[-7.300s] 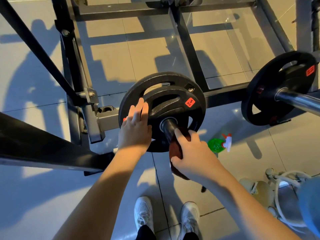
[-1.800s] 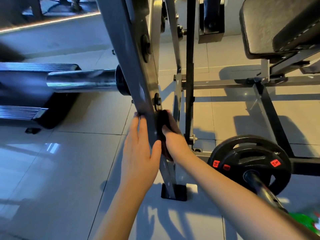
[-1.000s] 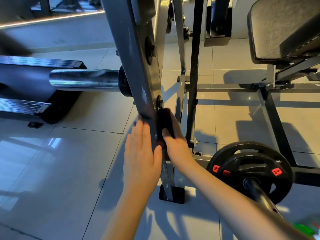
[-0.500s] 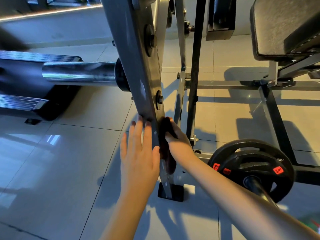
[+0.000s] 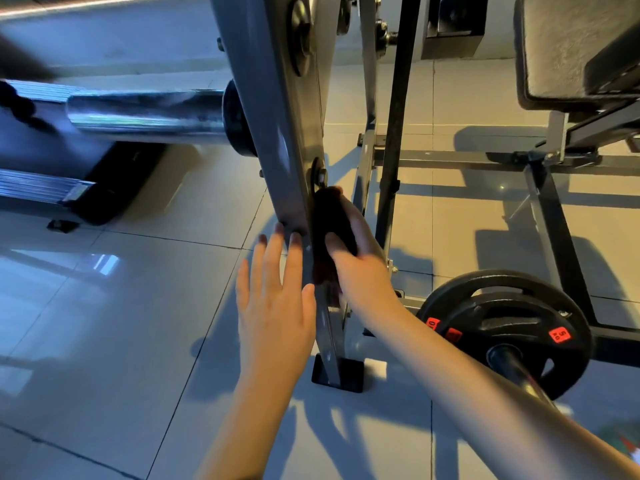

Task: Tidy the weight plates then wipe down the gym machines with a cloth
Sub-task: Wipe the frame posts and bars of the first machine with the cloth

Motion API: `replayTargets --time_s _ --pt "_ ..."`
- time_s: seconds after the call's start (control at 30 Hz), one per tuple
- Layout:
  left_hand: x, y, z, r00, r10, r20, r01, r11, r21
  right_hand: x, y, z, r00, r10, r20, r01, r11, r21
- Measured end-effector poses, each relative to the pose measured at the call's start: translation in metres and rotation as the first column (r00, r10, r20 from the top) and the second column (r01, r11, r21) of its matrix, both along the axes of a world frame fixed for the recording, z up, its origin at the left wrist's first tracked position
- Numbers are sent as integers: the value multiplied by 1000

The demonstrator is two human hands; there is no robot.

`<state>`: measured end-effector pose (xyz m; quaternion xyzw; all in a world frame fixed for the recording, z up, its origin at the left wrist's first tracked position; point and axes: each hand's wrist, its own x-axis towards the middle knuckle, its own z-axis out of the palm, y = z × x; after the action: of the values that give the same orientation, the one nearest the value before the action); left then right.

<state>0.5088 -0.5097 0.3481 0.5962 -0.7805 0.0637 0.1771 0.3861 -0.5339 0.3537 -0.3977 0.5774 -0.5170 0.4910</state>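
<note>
Gripping the cloth (image 5: 331,220) against the post (image 5: 277,133), right fingers (image 5: 350,211) curl round it, left fingers (image 5: 273,256) straight

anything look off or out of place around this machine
Nothing stands out. The plates sit flush on their bar, the right hand holds the cloth against the upright, the left hand rests against it. No spill shows on the floor.

Warm side light, long shadows, floor (image 5: 104,271) glare; left edge blurred, perhaps motion.
</note>
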Motion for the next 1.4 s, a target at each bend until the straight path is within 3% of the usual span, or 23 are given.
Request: replayTargets --time_s 0.1,0.2,0.3,0.37,0.43,0.53,0.6,0.67,0.73,0.8,0.87,0.93,1.0,1.03,1.13,1.17,1.23,1.33,1.4 --pt "1 3 -6 1000 8 -6 -8 999 33 8 8 -23 997 27 -70 -21 997 78" --pt "3 5 -11 1000 1 -8 0 999 49 6 10 -21 998 55 9 -55 963 262" --pt "6 5 -15 1000 -2 -17 3 999 42 4 -1 -14 1000 -16 -25 19 994 110" --pt "6 5 -20 999 0 -32 1 999 45 10 1 -14 998 -33 57 34 999 -12" --pt "6 6 -26 997 -1 -71 5 998 59 15 10 -27 999 -31 45 31 999 -16" --pt "6 7 -34 993 4 -119 8 995 98 11 15 -45 1000 0 -9 2 981 193" --pt "7 9 -37 993 3 -116 10 994 112 6 5 -44 991 45 -128 -6 959 284" --pt "8 8 -38 995 -1 -104 12 994 106 5 -7 -37 978 -19 -210 58 981 184" --pt "7 6 -41 993 -4 -115 15 995 100 8 -6 -30 995 -81 -50 80 997 -16" --pt "6 6 -42 992 4 -128 10 994 107 14 8 -37 997 -73 27 75 992 -99" --pt "4 7 -45 991 15 -132 -2 995 99 16 19 -51 997 -75 3 75 997 5" --pt "3 7 -47 989 29 -148 -14 995 101 15 17 -52 995 -63 78 40 963 267" --pt "3 7 -48 987 34 -159 -19 995 100 12 4 -51 986 -95 138 27 902 431" --pt "3 8 -49 986 36 -162 -20 995 99 12 0 -51 979 -128 157 55 913 404" --pt "1 8 -53 984 31 -175 -17 996 83 16 16 -51 994 -76 84 76 997 7" --pt "1 8 -55 982 30 -186 -16 997 79 18 25 -56 997 -41 58 44 998 -41" --pt "-1 8 -57 976 32 -217 -17 997 73 18 29 -70 1000 14 8 -14 999 33" --pt "0 8 -59 976 35 -215 -24 998 54 17 13 -75 999 31 12 -33 949 313" --pt "1 8 -62 979 20 -202 -9 998 54 17 9 -70 1000 -2 -5 4 956 292"
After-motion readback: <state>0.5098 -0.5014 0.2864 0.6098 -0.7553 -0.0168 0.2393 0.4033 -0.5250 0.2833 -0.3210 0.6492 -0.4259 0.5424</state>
